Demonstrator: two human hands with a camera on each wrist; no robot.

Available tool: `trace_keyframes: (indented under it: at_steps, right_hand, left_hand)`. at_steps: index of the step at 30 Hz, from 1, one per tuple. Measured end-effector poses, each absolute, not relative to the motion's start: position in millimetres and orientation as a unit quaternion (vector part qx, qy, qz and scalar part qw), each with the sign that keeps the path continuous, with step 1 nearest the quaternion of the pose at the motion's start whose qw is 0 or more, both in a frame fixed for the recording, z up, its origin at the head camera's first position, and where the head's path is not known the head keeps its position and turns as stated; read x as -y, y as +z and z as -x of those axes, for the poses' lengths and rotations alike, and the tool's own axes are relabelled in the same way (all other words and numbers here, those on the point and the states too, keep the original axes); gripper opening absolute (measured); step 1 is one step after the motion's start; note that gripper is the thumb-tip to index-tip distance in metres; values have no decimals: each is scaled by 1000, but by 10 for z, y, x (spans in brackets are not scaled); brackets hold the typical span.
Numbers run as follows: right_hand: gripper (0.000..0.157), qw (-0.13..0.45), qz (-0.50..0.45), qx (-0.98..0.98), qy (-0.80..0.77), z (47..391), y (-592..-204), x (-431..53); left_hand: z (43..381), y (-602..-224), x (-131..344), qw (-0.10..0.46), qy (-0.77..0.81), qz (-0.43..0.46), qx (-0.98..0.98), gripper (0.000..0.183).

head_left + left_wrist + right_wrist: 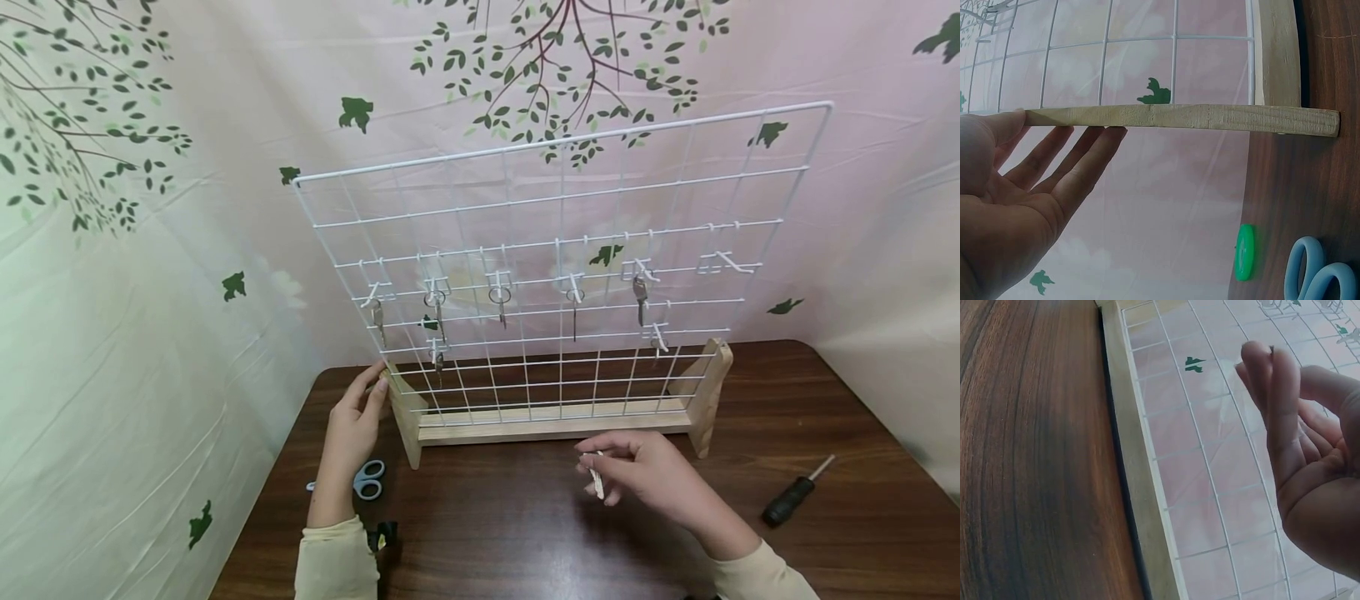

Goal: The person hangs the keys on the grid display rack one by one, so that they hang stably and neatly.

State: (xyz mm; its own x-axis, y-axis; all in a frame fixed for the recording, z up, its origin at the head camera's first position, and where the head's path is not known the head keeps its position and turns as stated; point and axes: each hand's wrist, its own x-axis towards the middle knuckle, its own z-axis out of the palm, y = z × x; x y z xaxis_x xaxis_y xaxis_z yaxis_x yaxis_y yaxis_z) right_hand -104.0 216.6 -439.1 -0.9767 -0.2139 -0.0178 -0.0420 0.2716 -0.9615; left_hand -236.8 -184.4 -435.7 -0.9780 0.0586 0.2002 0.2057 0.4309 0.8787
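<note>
A white wire grid rack stands upright in a wooden base. White hooks on it carry several keys, some on rings. My left hand rests at the top of the base's left side panel. In the left wrist view its straight fingers touch the panel's outer face, with the thumb at the end edge. Low in front of the rack, my right hand pinches a small pale metal piece between thumb and fingers. Most of that piece is hidden by the fingertips in the right wrist view.
Light blue scissors lie by my left wrist, partly behind it. A small black object is beside the left sleeve. At the right lies a black-handled screwdriver. A green round piece shows near the scissors in the left wrist view.
</note>
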Motion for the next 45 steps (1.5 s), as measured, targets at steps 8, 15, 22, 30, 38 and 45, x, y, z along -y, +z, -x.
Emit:
trace_keyframes:
  at_steps: [8,15,22,30,38,45]
  right_hand:
    - [30,17,64,-804,-591,1008,-4302,-2114]
    - [23,-49,62,-820,-567,957,-4197,-2039]
    - [17,-179,72,-860,-472,901,-4059,-1999]
    - [26,-384,107,-834,-382,844,-3813,-2168]
    - [23,-417,67,-761,-493,826,-3531,-2464]
    - [21,-469,129,-609,-626,920,-3335,-2624]
  left_hand:
    - [2364,-4356,1840,77,-522,82,845,47]
    - [2363,-4348,1850,67,-524,78,845,45]
    - [2370,-4348,1850,72,-522,81,846,45]
    - [2363,-4348,1857,68,-520,77,848,45]
    - [2368,-4331,1827,67,-511,78,853,48]
    - [2336,-4331,1843,70,-499,74,860,49]
